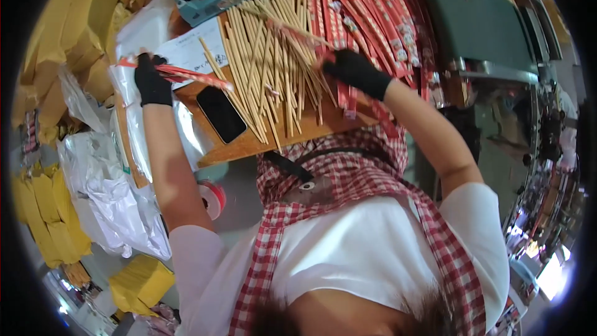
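Note:
My left hand [153,81], in a black fingerless glove, is closed on a narrow red printed paper sleeve [194,76] at the table's left side. Over the right part of the pile, my right hand [357,73], gloved the same way, is closed at the end of a pale wooden stick [305,33]; motion blurs its fingertips. Many loose wooden sticks [258,56], thin like chopsticks, lie across the middle of the table. Beyond my right hand is a heap of red printed sleeves [367,12].
A black phone [221,115] lies near the front edge of the wooden table [214,155]. Behind the sticks stands a teal tray [214,0], with a printed sheet [202,50] before it. Yellow packages [53,211] and white plastic bags [115,193] are at left; a dark green surface [476,22] is at right.

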The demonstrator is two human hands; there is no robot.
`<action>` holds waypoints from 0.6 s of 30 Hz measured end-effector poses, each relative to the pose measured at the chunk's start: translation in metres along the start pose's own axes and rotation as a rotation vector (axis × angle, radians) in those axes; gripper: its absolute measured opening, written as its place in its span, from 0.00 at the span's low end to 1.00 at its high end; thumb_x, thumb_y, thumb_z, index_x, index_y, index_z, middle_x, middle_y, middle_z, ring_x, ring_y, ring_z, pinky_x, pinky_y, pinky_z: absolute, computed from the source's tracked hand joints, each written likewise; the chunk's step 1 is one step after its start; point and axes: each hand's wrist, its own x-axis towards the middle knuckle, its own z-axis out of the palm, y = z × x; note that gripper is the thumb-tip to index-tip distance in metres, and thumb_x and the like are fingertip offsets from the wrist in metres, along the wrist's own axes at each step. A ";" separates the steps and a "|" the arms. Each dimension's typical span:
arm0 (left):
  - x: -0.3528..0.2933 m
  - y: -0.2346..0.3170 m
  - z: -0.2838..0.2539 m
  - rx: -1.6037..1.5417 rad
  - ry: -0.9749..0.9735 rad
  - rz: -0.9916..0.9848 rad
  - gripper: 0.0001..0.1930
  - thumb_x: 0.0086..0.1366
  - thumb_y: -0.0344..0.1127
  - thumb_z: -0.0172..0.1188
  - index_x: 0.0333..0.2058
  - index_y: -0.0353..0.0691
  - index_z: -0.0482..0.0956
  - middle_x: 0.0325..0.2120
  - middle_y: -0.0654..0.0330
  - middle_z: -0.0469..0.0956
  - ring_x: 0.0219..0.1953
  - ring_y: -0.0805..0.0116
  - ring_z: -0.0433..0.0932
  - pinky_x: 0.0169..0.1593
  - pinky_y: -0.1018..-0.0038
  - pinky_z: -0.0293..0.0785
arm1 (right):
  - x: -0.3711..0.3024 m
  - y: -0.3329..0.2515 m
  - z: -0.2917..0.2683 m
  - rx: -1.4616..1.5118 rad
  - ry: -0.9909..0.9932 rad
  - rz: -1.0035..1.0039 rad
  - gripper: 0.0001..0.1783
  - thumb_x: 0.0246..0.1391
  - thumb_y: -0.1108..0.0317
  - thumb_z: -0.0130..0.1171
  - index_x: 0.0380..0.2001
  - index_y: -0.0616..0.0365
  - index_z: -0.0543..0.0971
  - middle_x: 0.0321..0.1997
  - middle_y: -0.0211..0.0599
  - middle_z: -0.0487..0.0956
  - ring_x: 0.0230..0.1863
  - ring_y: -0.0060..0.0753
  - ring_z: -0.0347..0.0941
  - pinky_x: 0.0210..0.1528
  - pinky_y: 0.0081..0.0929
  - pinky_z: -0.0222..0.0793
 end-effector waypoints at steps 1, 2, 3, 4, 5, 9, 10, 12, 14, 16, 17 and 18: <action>-0.003 -0.007 -0.016 -0.073 -0.245 -0.105 0.13 0.61 0.41 0.56 0.22 0.46 0.65 0.13 0.67 0.62 0.16 0.71 0.65 0.23 0.75 0.65 | 0.008 -0.006 -0.007 0.170 0.051 0.121 0.18 0.53 0.52 0.54 0.29 0.58 0.78 0.16 0.24 0.68 0.19 0.18 0.62 0.23 0.21 0.60; -0.030 -0.019 0.009 -0.022 -0.165 -0.088 0.11 0.61 0.40 0.56 0.24 0.45 0.65 0.15 0.66 0.64 0.18 0.69 0.67 0.25 0.73 0.67 | 0.007 -0.015 -0.019 0.321 0.179 0.190 0.20 0.53 0.49 0.53 0.29 0.57 0.79 0.15 0.21 0.66 0.18 0.15 0.60 0.22 0.18 0.56; -0.057 -0.023 0.037 0.010 -0.139 -0.169 0.10 0.60 0.39 0.56 0.25 0.45 0.65 0.17 0.65 0.65 0.21 0.67 0.69 0.32 0.68 0.72 | 0.008 -0.025 -0.040 0.484 0.145 0.238 0.26 0.45 0.43 0.60 0.25 0.59 0.78 0.14 0.29 0.70 0.14 0.19 0.61 0.20 0.19 0.56; -0.045 -0.047 0.025 -0.259 -0.461 -0.061 0.08 0.60 0.39 0.54 0.30 0.43 0.68 0.23 0.63 0.70 0.28 0.65 0.73 0.40 0.63 0.73 | 0.016 -0.040 -0.046 0.612 0.078 0.111 0.26 0.44 0.41 0.60 0.25 0.57 0.78 0.12 0.23 0.67 0.12 0.15 0.57 0.18 0.16 0.51; -0.070 -0.057 0.073 -0.340 -0.460 -0.084 0.09 0.61 0.39 0.52 0.36 0.41 0.71 0.27 0.62 0.73 0.33 0.66 0.74 0.44 0.65 0.73 | 0.016 -0.065 -0.059 0.498 0.022 0.151 0.23 0.49 0.45 0.58 0.29 0.57 0.78 0.16 0.19 0.64 0.17 0.13 0.57 0.20 0.15 0.51; -0.092 -0.067 0.184 0.045 -0.628 0.388 0.18 0.61 0.42 0.49 0.45 0.36 0.72 0.37 0.54 0.75 0.37 0.65 0.73 0.43 0.72 0.69 | 0.054 -0.106 -0.046 0.658 -0.014 -0.379 0.21 0.51 0.51 0.57 0.38 0.58 0.75 0.29 0.26 0.74 0.32 0.16 0.68 0.34 0.18 0.64; -0.134 -0.023 0.219 -0.150 -0.738 0.323 0.20 0.59 0.42 0.46 0.46 0.37 0.72 0.37 0.48 0.76 0.36 0.57 0.75 0.42 0.66 0.70 | 0.054 -0.104 -0.060 0.778 0.059 -0.449 0.21 0.51 0.52 0.58 0.41 0.57 0.76 0.31 0.28 0.75 0.33 0.19 0.71 0.36 0.19 0.66; -0.065 -0.019 0.185 0.733 -1.020 0.733 0.28 0.61 0.55 0.48 0.53 0.42 0.68 0.49 0.52 0.72 0.45 0.61 0.73 0.50 0.70 0.66 | 0.045 -0.121 -0.072 0.750 0.003 -0.523 0.21 0.53 0.57 0.57 0.44 0.60 0.73 0.36 0.32 0.77 0.38 0.22 0.74 0.41 0.19 0.69; -0.074 -0.037 0.183 0.550 -0.935 0.492 0.23 0.63 0.48 0.48 0.50 0.39 0.70 0.42 0.58 0.72 0.39 0.69 0.72 0.45 0.76 0.67 | 0.041 -0.107 -0.079 0.765 -0.117 -0.154 0.10 0.49 0.68 0.55 0.36 0.57 0.75 0.24 0.30 0.75 0.25 0.24 0.73 0.25 0.21 0.66; -0.086 -0.039 0.161 0.472 -0.779 0.447 0.18 0.62 0.41 0.53 0.46 0.35 0.71 0.36 0.62 0.73 0.35 0.73 0.71 0.42 0.78 0.68 | 0.020 -0.089 -0.106 0.719 -0.139 -0.083 0.14 0.54 0.68 0.51 0.43 0.61 0.71 0.24 0.28 0.74 0.23 0.21 0.72 0.24 0.18 0.67; -0.093 -0.038 0.144 0.555 -0.758 0.628 0.19 0.59 0.40 0.58 0.45 0.34 0.71 0.37 0.59 0.73 0.37 0.70 0.72 0.43 0.75 0.69 | 0.015 -0.051 -0.115 0.999 -0.051 -0.025 0.16 0.54 0.65 0.51 0.44 0.60 0.71 0.29 0.32 0.76 0.29 0.25 0.73 0.29 0.24 0.68; -0.097 -0.048 0.109 0.922 -0.620 0.834 0.23 0.52 0.40 0.65 0.44 0.35 0.71 0.37 0.56 0.72 0.38 0.66 0.72 0.44 0.72 0.69 | 0.019 -0.022 -0.117 1.277 0.026 0.025 0.17 0.54 0.61 0.51 0.45 0.58 0.72 0.34 0.35 0.77 0.34 0.30 0.74 0.35 0.31 0.69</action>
